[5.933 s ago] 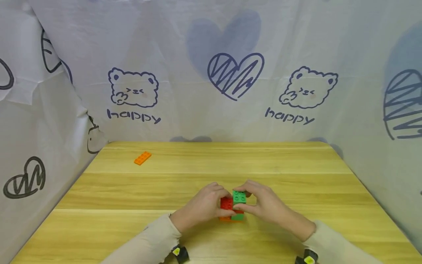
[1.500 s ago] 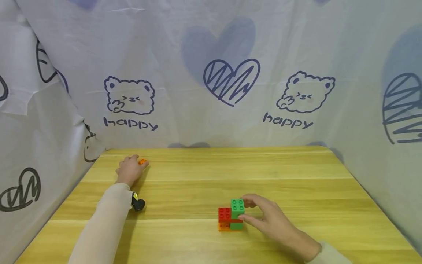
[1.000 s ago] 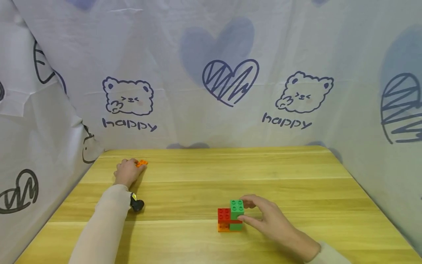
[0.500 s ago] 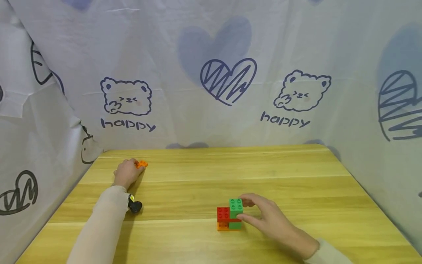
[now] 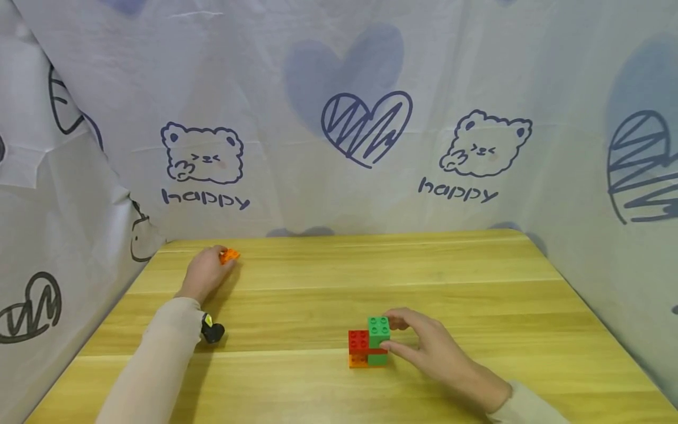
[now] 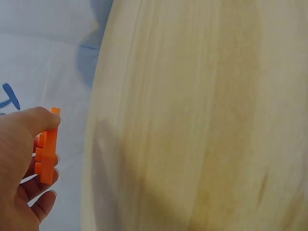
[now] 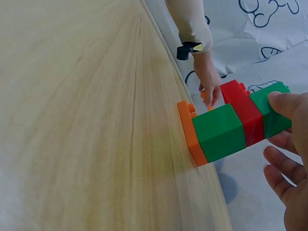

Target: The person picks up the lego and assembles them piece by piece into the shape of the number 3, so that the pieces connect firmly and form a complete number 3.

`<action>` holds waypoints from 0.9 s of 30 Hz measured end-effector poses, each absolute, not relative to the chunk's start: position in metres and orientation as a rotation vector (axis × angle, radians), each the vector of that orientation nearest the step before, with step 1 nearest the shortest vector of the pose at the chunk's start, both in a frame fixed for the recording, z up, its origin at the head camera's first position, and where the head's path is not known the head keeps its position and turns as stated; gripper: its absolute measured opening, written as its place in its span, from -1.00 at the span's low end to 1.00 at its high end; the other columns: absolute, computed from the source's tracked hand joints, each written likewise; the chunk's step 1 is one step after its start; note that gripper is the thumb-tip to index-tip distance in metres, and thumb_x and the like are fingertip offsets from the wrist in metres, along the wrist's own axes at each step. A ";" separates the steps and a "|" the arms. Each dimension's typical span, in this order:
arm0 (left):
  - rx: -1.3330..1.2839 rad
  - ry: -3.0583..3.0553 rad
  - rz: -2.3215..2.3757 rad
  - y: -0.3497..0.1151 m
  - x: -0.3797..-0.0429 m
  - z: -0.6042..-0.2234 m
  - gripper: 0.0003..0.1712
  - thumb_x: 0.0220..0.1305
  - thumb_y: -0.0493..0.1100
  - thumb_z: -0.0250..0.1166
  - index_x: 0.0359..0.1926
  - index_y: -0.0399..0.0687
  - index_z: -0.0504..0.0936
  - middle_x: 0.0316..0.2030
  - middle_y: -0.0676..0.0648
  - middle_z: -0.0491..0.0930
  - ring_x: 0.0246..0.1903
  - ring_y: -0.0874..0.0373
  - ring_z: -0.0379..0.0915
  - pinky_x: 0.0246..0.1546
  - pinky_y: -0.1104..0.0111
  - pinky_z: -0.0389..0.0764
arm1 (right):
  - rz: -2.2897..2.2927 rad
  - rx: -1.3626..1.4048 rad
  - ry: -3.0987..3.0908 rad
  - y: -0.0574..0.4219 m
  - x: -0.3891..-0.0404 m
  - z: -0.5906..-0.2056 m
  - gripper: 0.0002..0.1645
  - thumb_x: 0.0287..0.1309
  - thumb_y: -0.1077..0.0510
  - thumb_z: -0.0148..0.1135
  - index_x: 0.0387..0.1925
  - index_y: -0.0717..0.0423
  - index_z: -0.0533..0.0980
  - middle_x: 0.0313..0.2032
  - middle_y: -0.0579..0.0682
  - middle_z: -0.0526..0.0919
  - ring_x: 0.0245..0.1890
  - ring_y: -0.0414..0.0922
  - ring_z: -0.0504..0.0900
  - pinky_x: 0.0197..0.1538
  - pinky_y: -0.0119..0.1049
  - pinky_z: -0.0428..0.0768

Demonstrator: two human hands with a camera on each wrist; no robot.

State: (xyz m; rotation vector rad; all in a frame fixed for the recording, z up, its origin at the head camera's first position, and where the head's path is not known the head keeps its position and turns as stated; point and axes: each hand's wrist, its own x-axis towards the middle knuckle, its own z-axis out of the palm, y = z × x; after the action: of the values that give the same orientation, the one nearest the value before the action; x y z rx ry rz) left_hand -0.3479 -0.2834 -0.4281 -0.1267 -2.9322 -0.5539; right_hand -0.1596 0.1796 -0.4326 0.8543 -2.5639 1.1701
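At the far left of the table, my left hand pinches a thin orange building-block plate between thumb and fingers. In the left wrist view, the orange plate is held on edge, studs toward the palm. Front and centre stands a block stack: an orange plate at the bottom, a green block on it, a red block across that, and another green block on top at the right. My right hand holds that top green block between thumb and fingers.
The wooden table reaches back to a white printed cloth, which also hangs along the left and right sides. A black wrist camera sits on the left sleeve.
My left hand has left the stack, gone to the far left and gripped the orange plate, which now looks slightly raised. My right hand has stayed at the stack's top green block.
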 end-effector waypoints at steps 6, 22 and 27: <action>-0.193 -2.907 -0.503 -0.274 -0.341 -0.419 -0.45 0.37 -0.08 0.15 0.16 -0.49 0.45 0.03 -0.46 0.45 -0.02 -0.33 0.40 0.11 -0.13 0.35 | 1.167 0.855 -2.563 0.180 -0.160 -0.433 -0.48 0.22 -0.10 0.30 0.15 0.01 0.49 -0.09 -0.24 0.63 -0.11 -0.14 0.61 -0.09 -0.11 0.62; -0.402 -2.816 -0.391 -0.238 -0.325 -0.392 -0.48 0.36 -0.02 0.20 0.13 -0.39 0.53 -0.04 -0.34 0.54 -0.11 -0.22 0.43 0.01 -0.07 0.42 | 1.161 0.858 -2.546 0.179 -0.161 -0.435 -0.50 0.21 -0.09 0.32 0.14 -0.05 0.49 -0.10 -0.24 0.64 -0.13 -0.14 0.62 -0.13 -0.12 0.63; -0.482 -2.766 -0.363 -0.223 -0.314 -0.382 -0.51 0.34 -0.02 0.23 0.08 -0.35 0.57 -0.12 -0.27 0.55 -0.19 -0.15 0.43 -0.12 0.01 0.45 | 1.175 0.860 -2.548 0.180 -0.161 -0.435 -0.50 0.21 -0.09 0.31 0.15 -0.06 0.49 -0.09 -0.22 0.64 -0.12 -0.11 0.62 -0.13 -0.12 0.63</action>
State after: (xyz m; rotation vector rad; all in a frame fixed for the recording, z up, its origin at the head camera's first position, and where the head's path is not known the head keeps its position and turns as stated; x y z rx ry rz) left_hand -0.3142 -0.2232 -0.3824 -0.4817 -2.7660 -0.3634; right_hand -0.1607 0.1795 -0.4347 0.8599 -2.5483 1.1755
